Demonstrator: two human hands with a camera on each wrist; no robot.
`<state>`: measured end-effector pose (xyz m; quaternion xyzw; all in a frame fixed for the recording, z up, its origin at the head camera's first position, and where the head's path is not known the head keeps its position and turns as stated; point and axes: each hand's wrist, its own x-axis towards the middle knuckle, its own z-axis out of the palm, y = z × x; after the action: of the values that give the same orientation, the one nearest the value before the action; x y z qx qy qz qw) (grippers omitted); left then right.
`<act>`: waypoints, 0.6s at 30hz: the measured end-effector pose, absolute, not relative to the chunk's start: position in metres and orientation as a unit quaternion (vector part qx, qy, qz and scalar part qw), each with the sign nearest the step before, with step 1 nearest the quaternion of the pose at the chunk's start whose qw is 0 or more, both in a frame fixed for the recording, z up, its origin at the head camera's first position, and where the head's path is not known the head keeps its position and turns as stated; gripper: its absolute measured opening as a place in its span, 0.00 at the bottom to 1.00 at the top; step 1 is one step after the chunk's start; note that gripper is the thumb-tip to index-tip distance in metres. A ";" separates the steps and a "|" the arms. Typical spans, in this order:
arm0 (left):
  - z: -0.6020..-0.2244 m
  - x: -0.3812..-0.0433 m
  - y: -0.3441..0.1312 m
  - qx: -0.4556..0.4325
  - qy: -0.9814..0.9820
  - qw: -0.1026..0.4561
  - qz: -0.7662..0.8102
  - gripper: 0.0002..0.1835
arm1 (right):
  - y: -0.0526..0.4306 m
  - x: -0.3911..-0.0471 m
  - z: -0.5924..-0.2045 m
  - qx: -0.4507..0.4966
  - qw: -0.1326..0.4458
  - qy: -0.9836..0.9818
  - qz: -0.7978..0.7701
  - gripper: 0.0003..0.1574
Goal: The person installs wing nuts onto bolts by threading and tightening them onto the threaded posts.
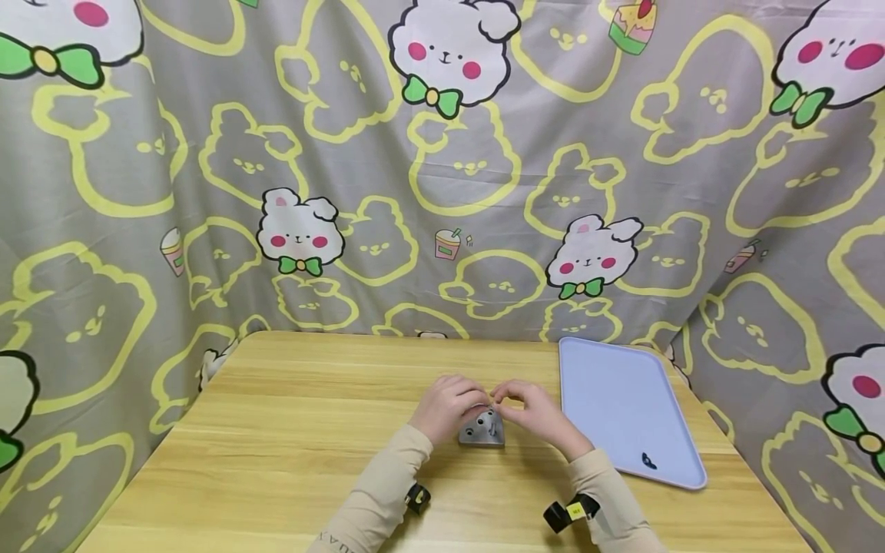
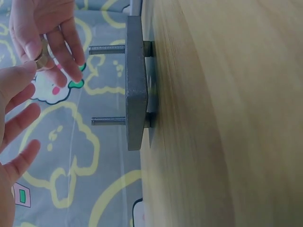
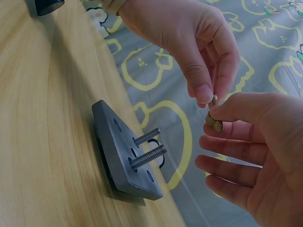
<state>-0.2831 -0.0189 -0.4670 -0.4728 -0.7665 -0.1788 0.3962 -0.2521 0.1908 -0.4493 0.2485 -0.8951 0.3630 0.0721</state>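
A small brass-coloured nut with rounded lobes (image 3: 217,126) is pinched between the thumb and index finger of my right hand (image 3: 270,137). From the other side, my left hand (image 3: 184,33) pinches its upper part with thumb and fingertips. The nut (image 2: 41,60) is partly covered by fingers, so its full shape is hidden. Below both hands, a grey metal plate (image 1: 482,439) lies on the table. Two threaded bolts (image 3: 149,157) stand up through it, and further holes show in its face. In the left wrist view the plate (image 2: 136,85) sits slightly raised on the bolt heads.
On the right of the wooden table (image 1: 311,407) lies a pale blue tray (image 1: 615,399). A small dark piece (image 1: 648,461) rests near the tray's front edge. A patterned curtain (image 1: 387,230) hangs behind the table.
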 end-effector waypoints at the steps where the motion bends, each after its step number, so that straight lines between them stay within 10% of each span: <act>1: -0.467 -0.284 -0.019 -0.474 -0.764 0.399 -0.179 0.05 | 0.191 -0.252 -0.449 0.249 0.073 -0.896 0.361 0.04; 8: -0.468 -0.287 -0.019 -0.460 -0.765 0.386 -0.233 0.05 | 0.189 -0.249 -0.445 0.244 0.085 -0.892 0.372 0.13; 18: -0.459 -0.282 -0.023 -0.299 -0.804 0.138 -0.494 0.04 | 0.190 -0.250 -0.448 0.251 0.181 -0.879 0.363 0.19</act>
<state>-0.2816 -0.0226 -0.4592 -0.2992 -0.8045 -0.4942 0.1380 -0.2501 0.1898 -0.4479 0.2506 -0.8789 0.3630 0.1814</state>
